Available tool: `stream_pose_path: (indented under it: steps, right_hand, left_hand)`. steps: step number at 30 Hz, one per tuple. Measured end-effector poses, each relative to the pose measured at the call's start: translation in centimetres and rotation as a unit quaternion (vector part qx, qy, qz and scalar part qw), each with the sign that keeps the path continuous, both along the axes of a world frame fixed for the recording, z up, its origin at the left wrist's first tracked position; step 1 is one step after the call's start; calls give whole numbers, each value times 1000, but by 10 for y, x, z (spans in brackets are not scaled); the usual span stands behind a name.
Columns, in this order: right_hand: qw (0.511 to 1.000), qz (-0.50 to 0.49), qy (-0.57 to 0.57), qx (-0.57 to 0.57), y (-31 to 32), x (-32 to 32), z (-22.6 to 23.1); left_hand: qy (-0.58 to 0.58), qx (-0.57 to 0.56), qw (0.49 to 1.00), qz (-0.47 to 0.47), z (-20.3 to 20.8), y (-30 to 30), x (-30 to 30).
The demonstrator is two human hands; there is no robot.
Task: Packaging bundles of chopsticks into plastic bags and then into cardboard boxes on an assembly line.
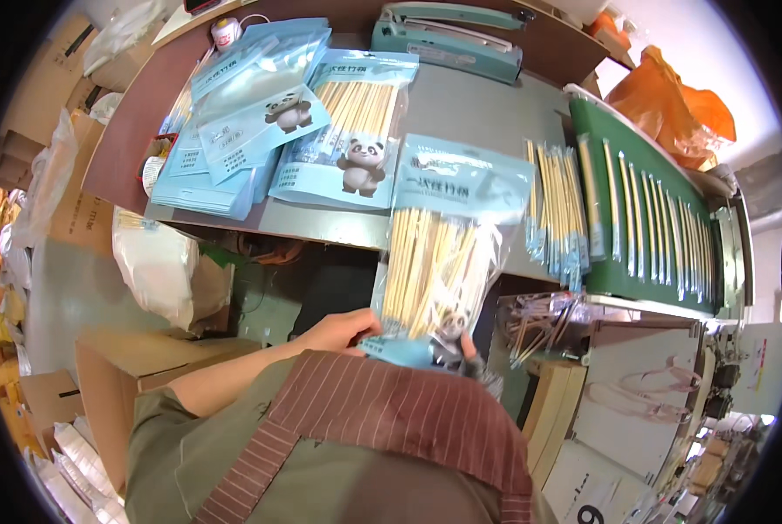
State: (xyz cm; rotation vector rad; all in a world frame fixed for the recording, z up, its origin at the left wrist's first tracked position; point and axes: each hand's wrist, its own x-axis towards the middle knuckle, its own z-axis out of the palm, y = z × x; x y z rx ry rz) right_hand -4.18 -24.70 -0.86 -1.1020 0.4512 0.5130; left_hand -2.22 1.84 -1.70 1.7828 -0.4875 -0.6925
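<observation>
A blue-and-clear pouch of chopsticks [430, 262] with a panda print leans over the table's front edge, its top on the tabletop and its bottom near my body. My left hand [347, 330] grips its lower left corner with closed fingers. At the lower right, my right hand [472, 356] holds the pouch with the thumb on the front; its other fingers are hidden. Another filled pouch [356, 131] lies on the table, further left. Beside it is a pile of flat blue pouches [225, 148]. Loose wrapped chopsticks [555, 205] lie right of the held pouch.
A teal heat sealer [447, 44] stands at the back of the grey table [338, 225]. On the right, a green conveyor belt [622, 271] carries a row of wrapped chopsticks. Below it are more chopsticks [539, 327]. An open cardboard box [111, 384] stands at the lower left.
</observation>
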Motion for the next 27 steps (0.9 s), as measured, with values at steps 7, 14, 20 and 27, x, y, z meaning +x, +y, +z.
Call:
stream_pose_path:
  steps: [7,14,20,27]
  right_hand:
    - [760,-138,-473,-424,-15,61,161]
    - [780,107,-350,-508,-19,181,286]
    - [742,-104,-531,-396,49,196,269]
    - [671,269,-584,-369,68,187,74]
  left_hand:
    - [-302,-30,950,75,208,-33,110]
    - [-273,246,928,-60,302,-29,243]
    - [-575,132,778,214,294,31,221]
    - [-321,318,883,129,112,102,155]
